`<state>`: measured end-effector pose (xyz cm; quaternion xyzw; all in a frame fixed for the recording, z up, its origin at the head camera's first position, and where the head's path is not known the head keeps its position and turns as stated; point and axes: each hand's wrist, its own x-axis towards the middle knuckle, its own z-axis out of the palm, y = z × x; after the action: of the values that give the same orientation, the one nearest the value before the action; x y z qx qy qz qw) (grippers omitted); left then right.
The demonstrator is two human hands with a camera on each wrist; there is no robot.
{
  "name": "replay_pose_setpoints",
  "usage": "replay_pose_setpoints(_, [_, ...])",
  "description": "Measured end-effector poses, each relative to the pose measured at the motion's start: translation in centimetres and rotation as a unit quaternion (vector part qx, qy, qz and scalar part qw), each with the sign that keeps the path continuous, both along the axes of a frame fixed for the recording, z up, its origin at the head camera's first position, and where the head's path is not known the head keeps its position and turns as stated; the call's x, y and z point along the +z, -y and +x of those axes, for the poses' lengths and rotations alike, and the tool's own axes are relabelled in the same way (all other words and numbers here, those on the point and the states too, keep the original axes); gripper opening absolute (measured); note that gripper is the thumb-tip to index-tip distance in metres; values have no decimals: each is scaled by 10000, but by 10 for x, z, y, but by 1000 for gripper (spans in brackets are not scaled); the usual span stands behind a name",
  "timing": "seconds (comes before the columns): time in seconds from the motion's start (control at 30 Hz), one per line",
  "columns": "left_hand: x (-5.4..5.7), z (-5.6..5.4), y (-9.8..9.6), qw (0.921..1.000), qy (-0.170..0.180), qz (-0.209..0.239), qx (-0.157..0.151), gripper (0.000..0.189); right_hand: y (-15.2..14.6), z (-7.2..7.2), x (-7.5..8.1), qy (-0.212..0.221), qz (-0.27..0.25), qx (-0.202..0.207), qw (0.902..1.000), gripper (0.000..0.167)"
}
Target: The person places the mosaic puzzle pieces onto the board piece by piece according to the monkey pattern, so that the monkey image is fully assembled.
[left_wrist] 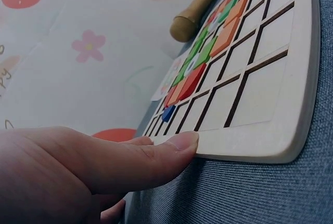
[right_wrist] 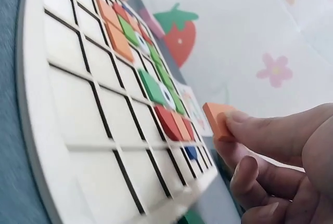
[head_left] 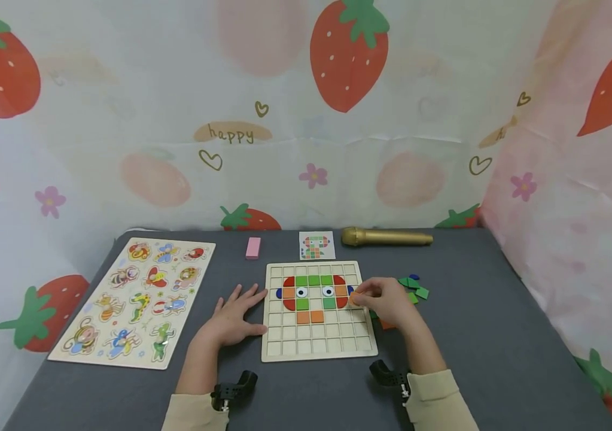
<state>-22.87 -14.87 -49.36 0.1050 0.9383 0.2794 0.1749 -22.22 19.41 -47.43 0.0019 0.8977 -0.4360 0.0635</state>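
Right wrist view: my right hand point(right_wrist: 281, 167) pinches an orange square tile point(right_wrist: 214, 121) near the pale wooden grid board point(right_wrist: 78, 91), left hand point(head_left: 233, 320) splayed at its left edge—placing step, I'd judge, calling for careful alignment next.

The left hand point(left_wrist: 96, 162) seems to touch the grid board point(left_wrist: 255, 143).

Head view: right hand point(head_left: 388, 299) hides part of the loose tiles point(head_left: 422, 293), count unclear, plus most of the orange tile point(right_wrist: 215, 122) it pinches. Pattern card point(head_left: 316, 245) print too small to read. Both sleeves point(head_left: 440, 401) cut off at near edge. Left wrist view crops microphone point(left_wrist: 193, 20) and board point(left_wrist: 294, 104); left hand point(head_left: 234, 323) mostly hidden behind its thumb point(left_wrist: 140, 164).
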Motion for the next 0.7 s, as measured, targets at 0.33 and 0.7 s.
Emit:
replay_pose_setpoints(0.33, [-1,0,0,10000,0,20,20,82,32,8,2,174,-96,643,9977,11])
replay_pose_setpoints(0.7, [-1,-1,-1,10000,10,-13,16,82,53,12,-4,64,79,1137,9935,13])
